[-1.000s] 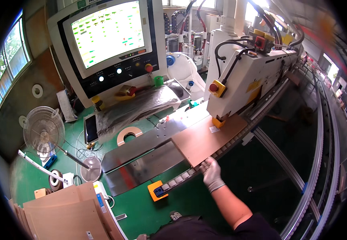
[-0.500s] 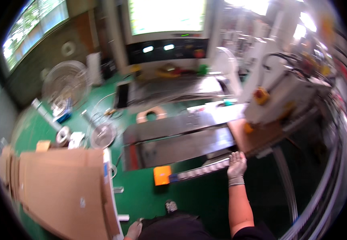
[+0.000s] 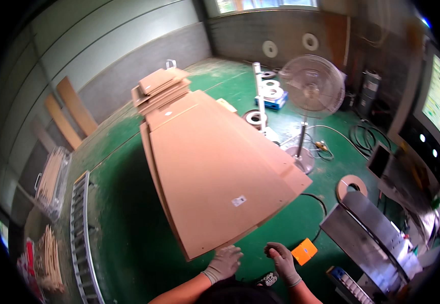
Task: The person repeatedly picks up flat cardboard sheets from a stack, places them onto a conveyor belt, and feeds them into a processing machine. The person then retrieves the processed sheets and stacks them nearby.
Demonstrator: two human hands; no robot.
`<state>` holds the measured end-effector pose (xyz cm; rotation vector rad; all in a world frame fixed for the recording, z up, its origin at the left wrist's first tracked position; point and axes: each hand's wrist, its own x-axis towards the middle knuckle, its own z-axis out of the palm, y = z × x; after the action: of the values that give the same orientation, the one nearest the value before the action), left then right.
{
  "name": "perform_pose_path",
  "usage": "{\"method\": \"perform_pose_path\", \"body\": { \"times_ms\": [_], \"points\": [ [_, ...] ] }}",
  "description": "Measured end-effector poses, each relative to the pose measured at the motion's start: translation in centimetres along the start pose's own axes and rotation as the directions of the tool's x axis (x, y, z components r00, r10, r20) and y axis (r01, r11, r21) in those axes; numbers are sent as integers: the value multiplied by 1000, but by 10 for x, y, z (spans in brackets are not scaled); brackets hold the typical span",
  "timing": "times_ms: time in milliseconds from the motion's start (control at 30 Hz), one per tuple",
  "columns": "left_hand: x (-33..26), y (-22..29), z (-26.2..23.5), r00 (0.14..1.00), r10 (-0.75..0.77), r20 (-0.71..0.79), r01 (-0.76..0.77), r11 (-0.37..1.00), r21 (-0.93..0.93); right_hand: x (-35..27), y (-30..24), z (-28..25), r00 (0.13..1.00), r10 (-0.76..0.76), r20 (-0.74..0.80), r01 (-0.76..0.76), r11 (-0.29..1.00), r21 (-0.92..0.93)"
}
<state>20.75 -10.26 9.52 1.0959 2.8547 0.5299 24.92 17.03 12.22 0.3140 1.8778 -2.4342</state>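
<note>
A green floor (image 3: 113,167) is stretching beneath a workshop's gray wall (image 3: 128,81). The gloved left hand (image 3: 225,262) is hanging at the near edge of the top brown panel (image 3: 215,167), its fingers loosely bent; contact cannot be told. The right hand (image 3: 282,261) is hovering just beyond the panel, fingers half-curled. The panel is lying on a stack, carrying a white label (image 3: 238,201) toward its near edge. An orange block (image 3: 304,251) is sitting right of the hands; a fan (image 3: 311,88) is standing beyond the panel's right edge.
</note>
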Motion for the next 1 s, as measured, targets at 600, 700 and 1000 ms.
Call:
{"method": "perform_pose_path", "body": {
  "times_ms": [600, 700, 1000],
  "points": [
    [-125, -246, -6, 1000, 21, -15, -21, 998, -56, 54, 133, 246, 982, -54, -179, -68, 789, -611],
    [-117, -270, -43, 977, 162, 141, -148, 984, -101, 67, 154, 274, 931, 49, -362, -233, 842, -487],
    [-77, -384, -86, 987, -119, 103, 122, 992, -17, 68, 207, 285, 886, -172, -430, -90, 847, -525]
  ]
}}
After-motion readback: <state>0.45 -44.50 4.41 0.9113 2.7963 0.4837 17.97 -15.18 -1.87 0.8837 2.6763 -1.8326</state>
